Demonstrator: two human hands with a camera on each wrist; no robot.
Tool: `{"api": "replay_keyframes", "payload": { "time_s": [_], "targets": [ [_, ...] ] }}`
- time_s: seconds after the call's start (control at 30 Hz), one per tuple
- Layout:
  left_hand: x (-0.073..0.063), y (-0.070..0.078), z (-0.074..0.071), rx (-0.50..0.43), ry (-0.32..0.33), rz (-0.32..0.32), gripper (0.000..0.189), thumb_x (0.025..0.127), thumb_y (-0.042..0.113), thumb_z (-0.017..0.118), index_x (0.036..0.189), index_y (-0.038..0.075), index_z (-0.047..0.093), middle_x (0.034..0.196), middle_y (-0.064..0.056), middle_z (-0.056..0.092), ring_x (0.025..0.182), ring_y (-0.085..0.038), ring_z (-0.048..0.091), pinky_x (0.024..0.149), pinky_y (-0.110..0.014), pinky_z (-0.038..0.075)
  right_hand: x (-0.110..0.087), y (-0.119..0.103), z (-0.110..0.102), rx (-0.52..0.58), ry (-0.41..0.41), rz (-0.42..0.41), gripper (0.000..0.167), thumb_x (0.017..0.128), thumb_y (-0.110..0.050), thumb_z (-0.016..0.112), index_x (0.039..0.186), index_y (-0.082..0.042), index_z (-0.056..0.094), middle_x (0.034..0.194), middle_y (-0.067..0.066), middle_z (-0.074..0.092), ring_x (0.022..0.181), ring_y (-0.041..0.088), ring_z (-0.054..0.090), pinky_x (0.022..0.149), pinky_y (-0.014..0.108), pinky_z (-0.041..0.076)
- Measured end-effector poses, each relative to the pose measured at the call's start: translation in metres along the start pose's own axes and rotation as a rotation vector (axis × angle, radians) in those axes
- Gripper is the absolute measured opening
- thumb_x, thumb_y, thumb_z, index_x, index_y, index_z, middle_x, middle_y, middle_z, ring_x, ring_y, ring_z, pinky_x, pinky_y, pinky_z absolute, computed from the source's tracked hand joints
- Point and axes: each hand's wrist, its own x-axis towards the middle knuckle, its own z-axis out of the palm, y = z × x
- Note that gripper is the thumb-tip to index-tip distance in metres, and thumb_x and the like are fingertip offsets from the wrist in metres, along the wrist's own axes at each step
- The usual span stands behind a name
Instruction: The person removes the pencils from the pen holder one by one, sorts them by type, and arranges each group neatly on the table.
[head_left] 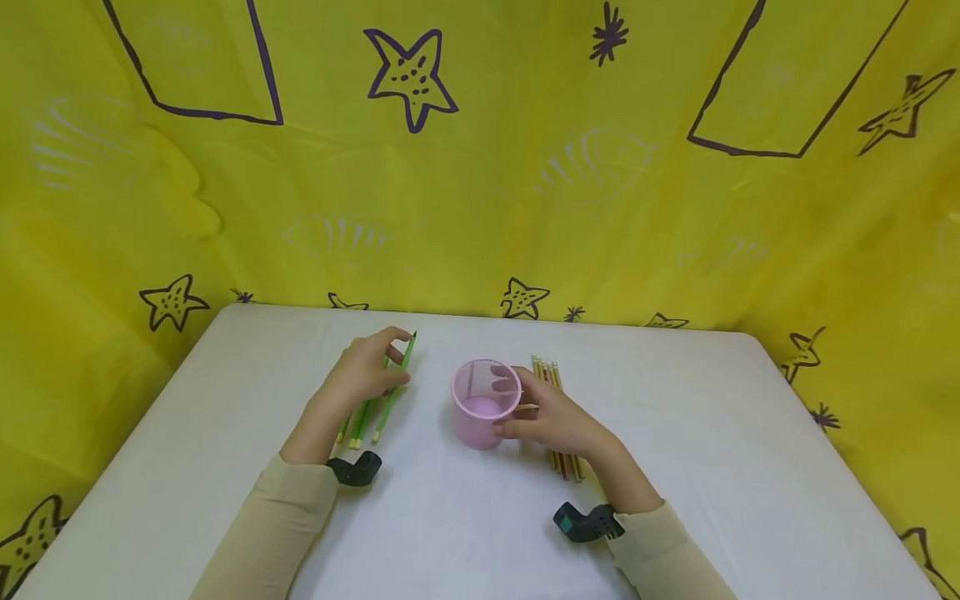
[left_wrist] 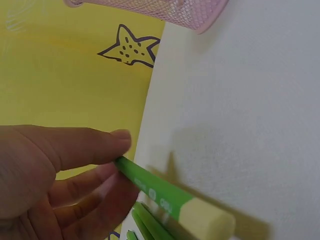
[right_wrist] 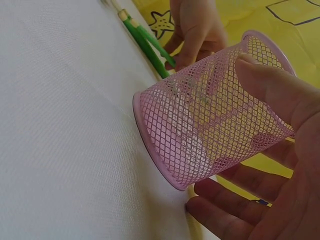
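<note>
My left hand (head_left: pixel 366 367) pinches a green pencil (head_left: pixel 387 408) between thumb and fingers. In the left wrist view that pencil (left_wrist: pixel 159 192) points its pale eraser-like end at the camera. Several more green pencils (head_left: pixel 358 425) lie just beneath this hand. My right hand (head_left: pixel 555 418) grips a pink mesh pen cup (head_left: pixel 474 430) by its right side, thumb in front and fingers behind. The cup's mouth faces up and its inside shows no pencils. From the right wrist, the cup (right_wrist: pixel 175 135) appears with its base close over the tabletop.
Several yellowish and reddish-brown pencils (head_left: pixel 567 467) lie side by side, partly under my right hand. The white table (head_left: pixel 450 533) ends at the back against a yellow curtain (head_left: pixel 480 192) with drawn starfish. Each wrist wears a small black camera (head_left: pixel 356 469).
</note>
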Motion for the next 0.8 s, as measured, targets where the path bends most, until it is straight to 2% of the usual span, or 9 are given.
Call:
{"api": "replay_keyframes", "payload": {
  "time_s": [0.13, 0.23, 0.47, 0.57, 0.63, 0.7, 0.8],
  "targets": [
    [-0.001, -0.002, 0.001, 0.090, -0.014, -0.011, 0.061, 0.083, 0.012, 0.078, 0.139, 0.014, 0.053, 0.112, -0.013, 0.070, 0.084, -0.024, 0.065, 0.067, -0.033, 0.055, 0.001, 0.000, 0.000, 0.002, -0.009, -0.009, 0.077, 0.085, -0.014, 0.080, 0.149, -0.009, 0.038, 0.141, 0.019, 0.051, 0.127, 0.037, 0.054, 0.105, 0.045, 0.051],
    [0.000, -0.003, 0.003, 0.102, -0.020, -0.009, 0.060, 0.082, 0.012, 0.078, 0.137, 0.015, 0.054, 0.111, -0.011, 0.070, 0.088, -0.026, 0.064, 0.069, -0.035, 0.055, 0.000, 0.000, 0.000, -0.001, -0.004, 0.000, 0.077, 0.085, -0.014, 0.080, 0.149, -0.009, 0.038, 0.142, 0.019, 0.051, 0.128, 0.037, 0.054, 0.105, 0.045, 0.051],
    [0.001, -0.004, 0.003, 0.219, 0.005, 0.041, 0.056, 0.076, 0.003, 0.077, 0.130, 0.009, 0.061, 0.109, -0.012, 0.069, 0.098, -0.031, 0.062, 0.084, -0.047, 0.053, -0.004, 0.000, -0.001, -0.020, 0.015, 0.018, 0.077, 0.084, -0.014, 0.081, 0.149, -0.010, 0.039, 0.141, 0.017, 0.053, 0.127, 0.034, 0.055, 0.105, 0.044, 0.051],
    [-0.001, -0.002, 0.001, 0.270, 0.014, 0.058, 0.055, 0.076, 0.001, 0.076, 0.128, 0.008, 0.062, 0.110, -0.013, 0.067, 0.099, -0.032, 0.060, 0.084, -0.049, 0.052, -0.004, 0.000, -0.002, -0.017, 0.013, 0.017, 0.077, 0.084, -0.014, 0.081, 0.149, -0.010, 0.039, 0.141, 0.017, 0.052, 0.127, 0.034, 0.055, 0.105, 0.045, 0.050],
    [-0.004, 0.000, -0.001, 0.290, 0.027, 0.074, 0.052, 0.079, 0.004, 0.076, 0.128, 0.009, 0.062, 0.112, -0.013, 0.066, 0.098, -0.033, 0.061, 0.082, -0.050, 0.053, -0.005, -0.001, -0.004, -0.027, -0.001, 0.026, 0.079, 0.084, -0.015, 0.081, 0.150, -0.012, 0.038, 0.141, 0.016, 0.052, 0.126, 0.033, 0.055, 0.106, 0.046, 0.050],
    [-0.007, 0.004, -0.004, 0.295, 0.050, 0.113, 0.046, 0.084, 0.009, 0.074, 0.128, 0.011, 0.062, 0.114, -0.012, 0.067, 0.098, -0.032, 0.063, 0.080, -0.049, 0.054, -0.006, -0.002, -0.007, -0.040, -0.024, 0.031, 0.080, 0.085, -0.018, 0.080, 0.152, -0.014, 0.036, 0.143, 0.015, 0.050, 0.127, 0.034, 0.054, 0.107, 0.048, 0.049],
    [-0.012, 0.012, -0.008, 0.278, 0.100, 0.218, 0.035, 0.092, 0.017, 0.070, 0.127, 0.013, 0.063, 0.117, -0.010, 0.067, 0.099, -0.031, 0.067, 0.080, -0.047, 0.056, -0.011, -0.005, -0.017, -0.090, -0.029, 0.048, 0.080, 0.088, -0.024, 0.078, 0.154, -0.019, 0.033, 0.146, 0.013, 0.049, 0.130, 0.035, 0.052, 0.109, 0.051, 0.046]
  ]
}}
